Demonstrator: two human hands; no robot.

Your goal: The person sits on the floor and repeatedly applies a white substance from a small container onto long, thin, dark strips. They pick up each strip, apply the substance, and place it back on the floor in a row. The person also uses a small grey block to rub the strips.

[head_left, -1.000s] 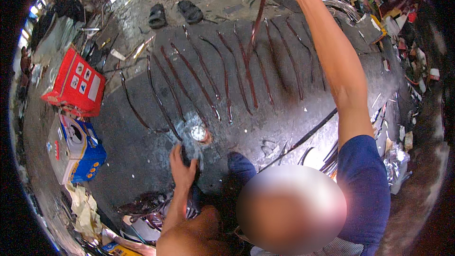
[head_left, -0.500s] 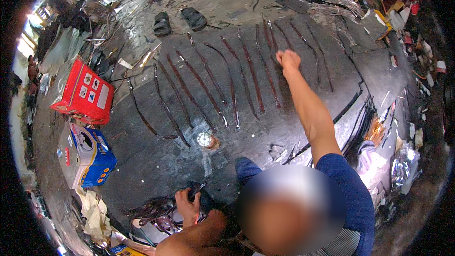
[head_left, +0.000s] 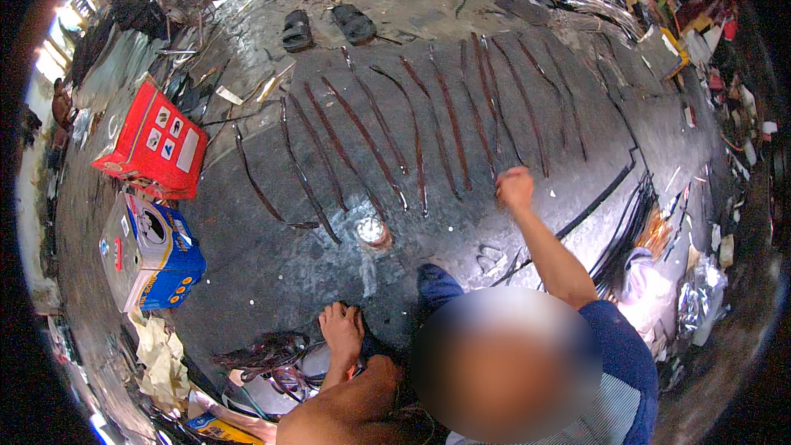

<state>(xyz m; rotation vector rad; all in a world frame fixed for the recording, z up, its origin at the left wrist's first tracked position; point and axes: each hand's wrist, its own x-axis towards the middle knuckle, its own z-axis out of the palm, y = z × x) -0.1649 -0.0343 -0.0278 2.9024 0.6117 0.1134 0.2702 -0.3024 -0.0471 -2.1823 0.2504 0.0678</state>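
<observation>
Strip location: we find the long, narrow, glossy dark-brown strips (head_left: 452, 124) side by side in a row on the flat dark-grey floor sheet (head_left: 239, 284). The bare right hand (head_left: 514, 186) is at the near end of one strip, right of the row's middle. Its fingers are drawn together; we cannot tell whether they pinch that strip. The bare left hand (head_left: 341, 331) is low, beside the tangled bundle of glossy dark-brown strips (head_left: 264, 353). Its fingertips are hidden, so we cannot tell whether they grip anything.

Caution: we judge crossing to be the main risk. Near the right hand the strips lie close together; a sideways pull could drag one over its neighbour. If the gloss is a wet coating, contact could also mark or stick them.

Caution: the small, round, reddish-brown container (head_left: 373, 233) stands between the two hands, near the strip ends. A low sweep of either arm could tip it.

Containers: we see a bright whitish surface in the round container but cannot identify it. At left are a red box with white picture panels (head_left: 167, 140) and, just below it, a blue-and-white printed carton (head_left: 169, 255). We cannot see the contents of either.
</observation>
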